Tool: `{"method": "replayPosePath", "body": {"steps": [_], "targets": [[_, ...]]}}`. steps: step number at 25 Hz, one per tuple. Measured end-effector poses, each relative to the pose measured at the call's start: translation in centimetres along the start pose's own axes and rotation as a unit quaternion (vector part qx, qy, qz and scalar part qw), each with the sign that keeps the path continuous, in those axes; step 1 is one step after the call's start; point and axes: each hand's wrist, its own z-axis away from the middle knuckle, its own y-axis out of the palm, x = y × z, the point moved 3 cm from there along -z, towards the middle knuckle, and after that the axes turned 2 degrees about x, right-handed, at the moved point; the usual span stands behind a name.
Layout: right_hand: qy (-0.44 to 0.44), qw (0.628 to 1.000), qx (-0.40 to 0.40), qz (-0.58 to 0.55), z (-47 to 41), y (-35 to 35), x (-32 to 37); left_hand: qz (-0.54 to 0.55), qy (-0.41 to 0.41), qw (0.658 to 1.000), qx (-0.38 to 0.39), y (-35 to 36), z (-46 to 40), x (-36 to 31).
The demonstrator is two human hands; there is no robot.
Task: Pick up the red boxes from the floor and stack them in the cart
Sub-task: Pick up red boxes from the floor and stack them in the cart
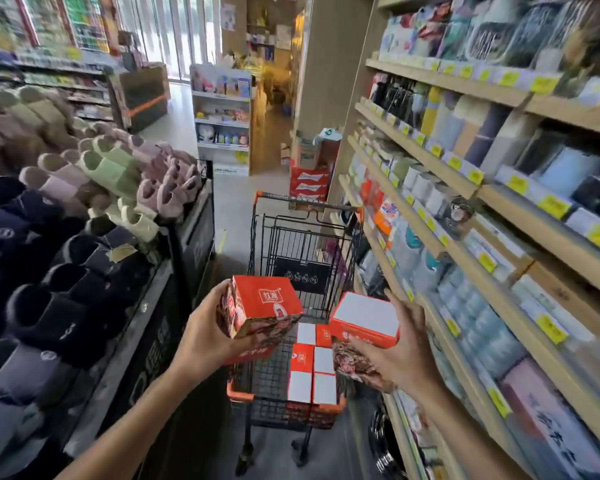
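Shop aisle: red box (262,308) bears white logo.

Bright, even indoor light. Daylight comes in through tall windows (160,32) at the back, washing out the floor (181,112) there. A warm yellow glow sits in the rear doorway (274,74). Shadows soft; dark under the cart (309,244). Strong wide-angle bending: shelves (465,188) on the right curve and splay toward the edge. Edges smeared, slippers (66,209) soft, shelf labels unreadable. Centre is sharpest, still slightly compressed.
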Motion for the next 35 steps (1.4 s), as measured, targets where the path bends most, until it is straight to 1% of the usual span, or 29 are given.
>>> {"method": "replayPosePath", "body": {"steps": [4,6,13,17,20,22,27,31,35], "targets": [[0.009,0.995,0.024,0.1,-4.1,2.4,-0.6,0.036,-0.015,0.999,0.004,-0.1,-4.8,3.0],[0.032,0.992,0.03,0.117,-6.0,3.9,-1.7,0.045,-0.031,0.998,0.016,0.4,-7.1,4.7],[0.08,0.99,0.037,0.114,-13.0,8.8,-7.4,0.028,-0.076,0.995,0.053,3.9,-14.4,9.9],[0.105,0.99,0.021,0.092,-19.3,12.4,-12.6,0.011,-0.097,0.992,0.075,7.0,-20.9,13.2],[0.145,0.984,0.033,0.098,-23.4,15.3,-16.6,0.006,-0.134,0.989,0.071,9.3,-25.2,15.4],[0.154,0.982,0.049,0.1,-25.8,17.3,-19.4,-0.006,-0.144,0.987,0.077,11.2,-27.9,17.1],[0.178,0.976,0.08,0.095,-30.2,22.1,-25.6,-0.008,-0.185,0.978,0.098,15.7,-32.5,23.1],[0.199,0.972,0.083,0.093,-31.5,26.1,-29.7,-0.01,-0.22,0.97,0.107,18.9,-34.1,29.0],[0.232,0.962,0.076,0.12,-32.4,30.5,-33.6,-0.015,-0.244,0.965,0.099,21.6,-35.1,36.0]]}}
